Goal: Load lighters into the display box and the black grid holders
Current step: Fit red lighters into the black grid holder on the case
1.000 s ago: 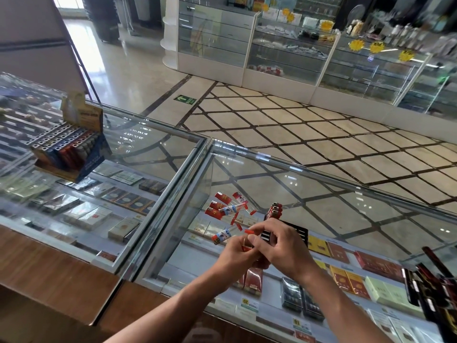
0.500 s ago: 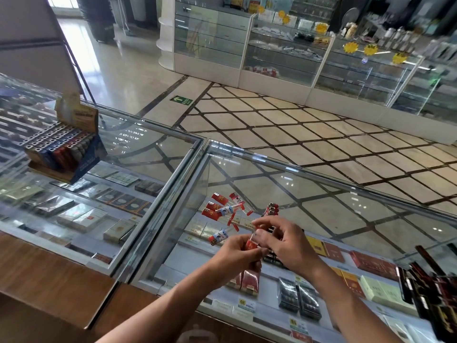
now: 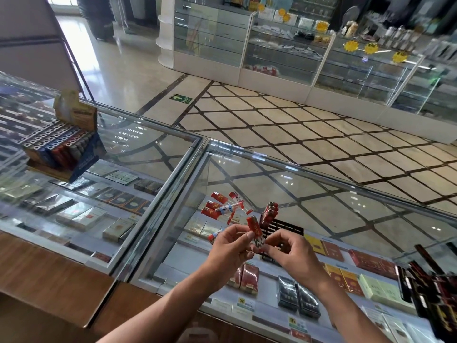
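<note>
Above the glass counter top, the left hand and right hand together pinch one tilted red patterned plastic lighter. They partly hide the black plastic grid holder, where three red standing lighters cluster. Roughly six loose red-and-white lighters lie just left. The blue cardboard display box stands well apart. A blurred dark rack is cut off at the right.

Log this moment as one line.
left hand: pinches red lighter | right hand: pinches same lighter | black grid holder: holds few lighters
</note>
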A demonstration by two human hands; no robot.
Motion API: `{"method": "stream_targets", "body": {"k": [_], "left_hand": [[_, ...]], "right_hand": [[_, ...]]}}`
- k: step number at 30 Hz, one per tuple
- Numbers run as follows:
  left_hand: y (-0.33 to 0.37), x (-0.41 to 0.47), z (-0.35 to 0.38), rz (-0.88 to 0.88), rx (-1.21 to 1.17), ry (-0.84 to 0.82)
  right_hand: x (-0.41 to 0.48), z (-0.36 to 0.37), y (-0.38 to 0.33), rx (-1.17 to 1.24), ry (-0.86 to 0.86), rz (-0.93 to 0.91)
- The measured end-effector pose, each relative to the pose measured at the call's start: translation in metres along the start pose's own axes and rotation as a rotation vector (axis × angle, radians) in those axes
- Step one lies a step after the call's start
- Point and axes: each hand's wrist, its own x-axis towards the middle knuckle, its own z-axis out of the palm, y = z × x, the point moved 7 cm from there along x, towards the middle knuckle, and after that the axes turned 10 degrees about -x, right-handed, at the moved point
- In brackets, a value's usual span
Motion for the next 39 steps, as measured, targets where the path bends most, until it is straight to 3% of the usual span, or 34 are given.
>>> {"method": "stream_targets", "body": {"k": [3, 8, 24, 27, 30, 32, 39], "left_hand": [[-0.001, 0.0, -0.001, 0.015, 0.08, 0.02], [-0.001, -0.003, 0.005, 0.072, 0.263, 0.023], [0.002, -0.011, 0.011, 0.109, 0.497, 0.057], [0.012, -0.015, 0.019, 0.249, 0.884, 0.0], [0.03, -0.024, 0.03, 0.631, 1.539, -0.11], [0.038, -0.025, 0.027, 0.788, 1.777, -0.158], [0.057, -0.025, -0.011, 0.73, 1.952, -0.194]], "right_hand": [[-0.001, -0.005, -0.005, -0.027, 0.047, -0.018], [0.002, -0.01, -0.022, 0.121, 0.114, -0.051], [0.012, -0.025, -0.016, 0.039, 0.171, -0.064], [0.011, -0.038, -0.018, 0.002, 0.23, -0.109], [0.01, -0.048, -0.02, -0.051, 0.292, -0.145], [0.01, -0.05, -0.02, -0.082, 0.314, -0.16], [0.013, -0.047, -0.024, -0.209, 0.359, -0.269]]}}
